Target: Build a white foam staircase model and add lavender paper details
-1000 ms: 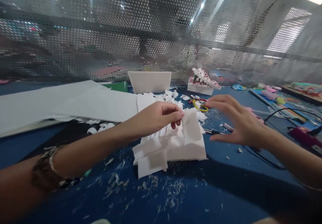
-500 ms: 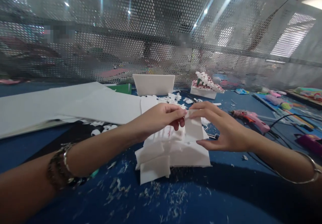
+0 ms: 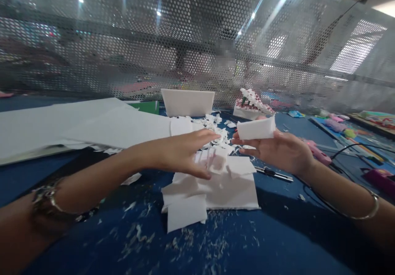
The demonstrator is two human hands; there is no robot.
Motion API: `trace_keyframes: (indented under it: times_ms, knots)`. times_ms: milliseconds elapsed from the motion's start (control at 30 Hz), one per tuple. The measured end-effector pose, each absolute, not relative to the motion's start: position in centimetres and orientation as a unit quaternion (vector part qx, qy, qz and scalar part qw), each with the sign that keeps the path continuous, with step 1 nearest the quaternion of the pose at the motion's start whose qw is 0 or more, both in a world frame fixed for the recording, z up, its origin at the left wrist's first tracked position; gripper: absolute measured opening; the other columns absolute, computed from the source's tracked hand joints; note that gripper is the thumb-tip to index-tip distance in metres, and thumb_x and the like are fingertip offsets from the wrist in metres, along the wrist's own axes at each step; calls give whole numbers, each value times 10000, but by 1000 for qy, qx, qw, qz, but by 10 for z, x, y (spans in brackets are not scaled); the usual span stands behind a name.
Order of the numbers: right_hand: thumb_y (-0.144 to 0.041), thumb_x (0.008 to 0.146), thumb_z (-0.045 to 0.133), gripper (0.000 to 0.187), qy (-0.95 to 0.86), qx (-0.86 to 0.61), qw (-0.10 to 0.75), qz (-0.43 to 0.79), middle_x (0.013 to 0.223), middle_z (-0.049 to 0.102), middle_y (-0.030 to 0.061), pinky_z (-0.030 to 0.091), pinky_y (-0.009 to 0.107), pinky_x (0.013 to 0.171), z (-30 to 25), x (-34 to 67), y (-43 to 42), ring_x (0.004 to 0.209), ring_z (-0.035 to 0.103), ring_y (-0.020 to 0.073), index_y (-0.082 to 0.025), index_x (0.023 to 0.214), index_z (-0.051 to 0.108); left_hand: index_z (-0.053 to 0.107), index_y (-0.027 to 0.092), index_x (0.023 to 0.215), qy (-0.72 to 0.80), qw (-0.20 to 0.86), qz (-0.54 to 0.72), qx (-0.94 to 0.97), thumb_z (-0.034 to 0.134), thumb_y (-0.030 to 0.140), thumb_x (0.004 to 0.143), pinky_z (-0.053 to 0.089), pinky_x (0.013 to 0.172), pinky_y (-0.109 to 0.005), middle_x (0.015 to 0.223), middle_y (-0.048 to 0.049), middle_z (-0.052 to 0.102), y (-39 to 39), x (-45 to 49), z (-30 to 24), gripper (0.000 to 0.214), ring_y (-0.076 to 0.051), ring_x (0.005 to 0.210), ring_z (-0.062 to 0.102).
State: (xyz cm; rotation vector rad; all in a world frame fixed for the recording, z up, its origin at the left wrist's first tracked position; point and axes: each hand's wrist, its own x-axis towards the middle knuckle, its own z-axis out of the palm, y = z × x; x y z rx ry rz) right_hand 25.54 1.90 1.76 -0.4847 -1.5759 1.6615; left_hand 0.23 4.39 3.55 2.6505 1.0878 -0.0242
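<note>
Holding a small white foam block (image 3: 256, 128) clamped in your right hand (image 3: 277, 151), your open left hand (image 3: 182, 155) hovers over the white foam model (image 3: 216, 184) mid-desk, block unattached.

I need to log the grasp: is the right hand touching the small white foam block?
Touching: the head view shows the right hand gripping the small white foam block.

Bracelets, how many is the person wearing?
2. One beaded bracelet sits on the left wrist, low at the left side. One thin metal bangle circles the right wrist, low at the right side. More could be hidden farther up the arms, out of view.
</note>
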Motion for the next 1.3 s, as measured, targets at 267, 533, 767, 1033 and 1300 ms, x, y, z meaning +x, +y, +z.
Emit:
trace_keyframes:
  times_ms: [267,533,767,1033,1300]
  knots:
    - [-342,754,583,413,-681,-210,398,578,1168,542,34,352,441,998,6,263,33,1193,459,196,-310,1085,339,196,164,1424,354,173,-38,918,558,607,707,294,1038,-379,1478,-152,214,57,4,15,917,-316,1318,275]
    - [-313,820,560,437,-753,-255,350,496,1187,471,20,391,378,960,-1,265,35,1111,494,174,-355,1235,430,358,195,1348,336,193,-7,922,571,561,725,358,960,-343,1359,-123,427,60,7,12,753,-285,1190,437]
    - [-299,804,601,346,-746,-233,371,501,1050,502,19,489,254,677,-3,266,40,812,603,113,-291,1105,430,372,154,1334,371,174,4,912,537,615,723,373,933,-350,1327,-137,459,50,15,9,783,-292,1154,461]
    - [-436,801,574,261,-710,-338,419,454,754,554,-9,315,159,366,-6,263,42,454,428,23,-184,808,505,200,179,1416,394,129,102,904,488,704,702,336,987,-393,1446,-142,290,36,22,10,931,-320,1261,357]
    - [-483,752,607,323,-737,-323,461,374,748,551,1,355,169,384,12,237,6,464,427,22,-161,746,583,524,202,1101,329,92,255,904,523,593,763,426,830,-317,1095,-66,589,6,36,20,516,-233,992,548]
